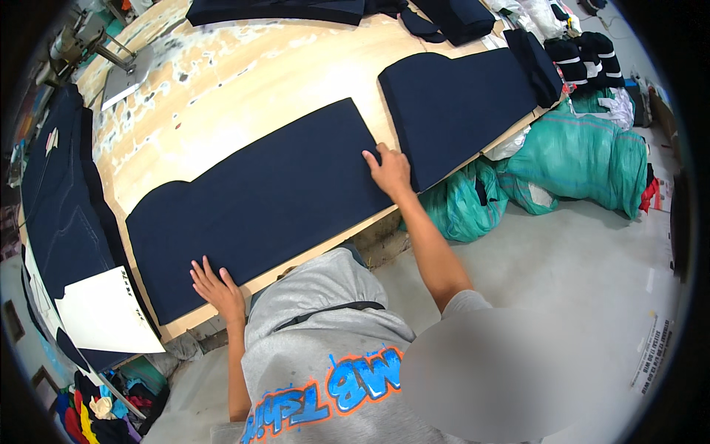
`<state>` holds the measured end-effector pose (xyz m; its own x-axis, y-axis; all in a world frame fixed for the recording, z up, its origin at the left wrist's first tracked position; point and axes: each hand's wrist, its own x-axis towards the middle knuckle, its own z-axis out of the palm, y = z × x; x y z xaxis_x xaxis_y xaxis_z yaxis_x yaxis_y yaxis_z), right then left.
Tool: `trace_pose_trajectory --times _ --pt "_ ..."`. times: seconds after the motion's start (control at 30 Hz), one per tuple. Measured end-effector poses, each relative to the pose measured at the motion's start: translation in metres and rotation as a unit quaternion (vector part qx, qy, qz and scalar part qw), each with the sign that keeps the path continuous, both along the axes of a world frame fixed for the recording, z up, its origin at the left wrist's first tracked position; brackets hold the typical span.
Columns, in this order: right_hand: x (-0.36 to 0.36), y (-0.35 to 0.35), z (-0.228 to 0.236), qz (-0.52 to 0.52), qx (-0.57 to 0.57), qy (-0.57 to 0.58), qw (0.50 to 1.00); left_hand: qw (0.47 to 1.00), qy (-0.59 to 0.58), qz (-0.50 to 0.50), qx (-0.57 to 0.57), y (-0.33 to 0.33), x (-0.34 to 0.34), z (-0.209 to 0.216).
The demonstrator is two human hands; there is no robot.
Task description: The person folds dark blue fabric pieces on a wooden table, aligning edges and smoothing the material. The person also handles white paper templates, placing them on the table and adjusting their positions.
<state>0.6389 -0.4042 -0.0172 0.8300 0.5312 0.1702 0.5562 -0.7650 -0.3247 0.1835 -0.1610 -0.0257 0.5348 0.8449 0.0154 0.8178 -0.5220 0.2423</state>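
Observation:
A long stack of dark navy cut fabric (259,200) lies along the near edge of the wooden table. My left hand (220,294) rests on its near left part with the fingers spread and stretched out. At the stack's right end, my right hand (390,175) has its thumb on top and its other fingers bent over the edge, closed on it. Just right of that hand lies a second navy fabric stack (458,103), separated by a narrow gap. The undersides of both stacks are hidden.
More navy fabric (277,9) lies at the table's far side. Along the left stand chalk-marked dark fabric (63,200) and a white pattern sheet (107,311). A metal sewing machine (89,48) is far left. Green sacks (577,159) stand on the floor at right.

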Motion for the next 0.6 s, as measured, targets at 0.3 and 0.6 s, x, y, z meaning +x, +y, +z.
trace_pose_trajectory --times 0.3,0.6 --pt "-0.01 -0.017 -0.004 -0.073 -0.011 0.041 0.996 0.998 0.061 0.001 -0.035 -0.063 0.051 -0.004" --pt "0.001 -0.021 0.006 -0.069 -0.021 0.044 0.996 0.996 0.073 0.042 -0.032 -0.074 0.065 0.001"
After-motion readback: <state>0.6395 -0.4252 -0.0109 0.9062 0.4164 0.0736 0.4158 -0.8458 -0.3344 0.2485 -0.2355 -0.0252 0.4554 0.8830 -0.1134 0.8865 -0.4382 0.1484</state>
